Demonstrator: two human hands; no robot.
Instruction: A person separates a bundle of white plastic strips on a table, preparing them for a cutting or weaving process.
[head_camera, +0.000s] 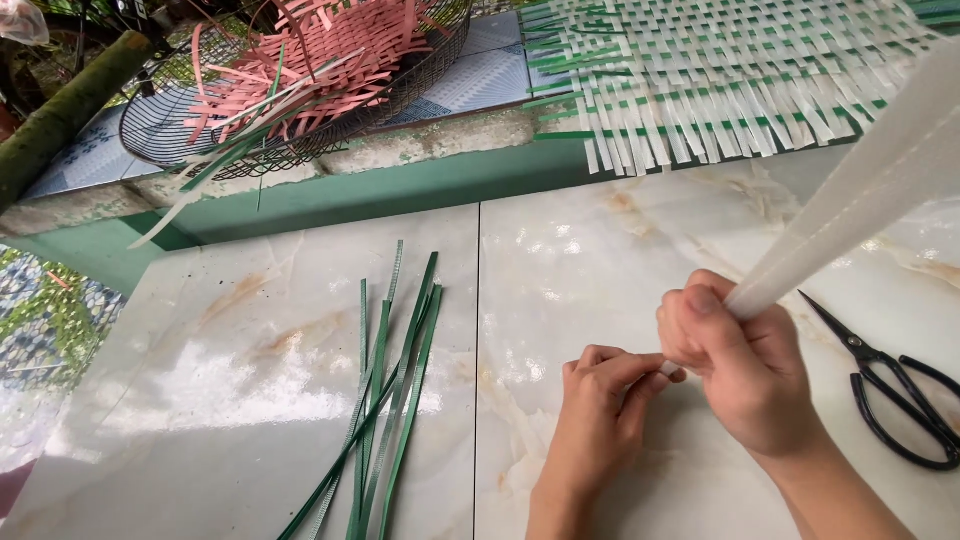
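Both hands pinch white plastic strips (850, 210): right hand (735, 365) clamps bundle, left hand (600, 410) nips end. Green-white woven mat (720, 75) half done, edges loose; green strips (390, 400) unused, scissors (895, 395) idle.

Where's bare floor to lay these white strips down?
Free: the left tile, left of the green strips, and the patch between those strips and the left hand. Crowded: right edge by the scissors, and top by the woven mat.

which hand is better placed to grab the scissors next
The right hand, probably. The black scissors lie on the marble table just to its right, while the left hand sits farther away. But the right hand is gripping the white strips, so it would have to hand those over first.
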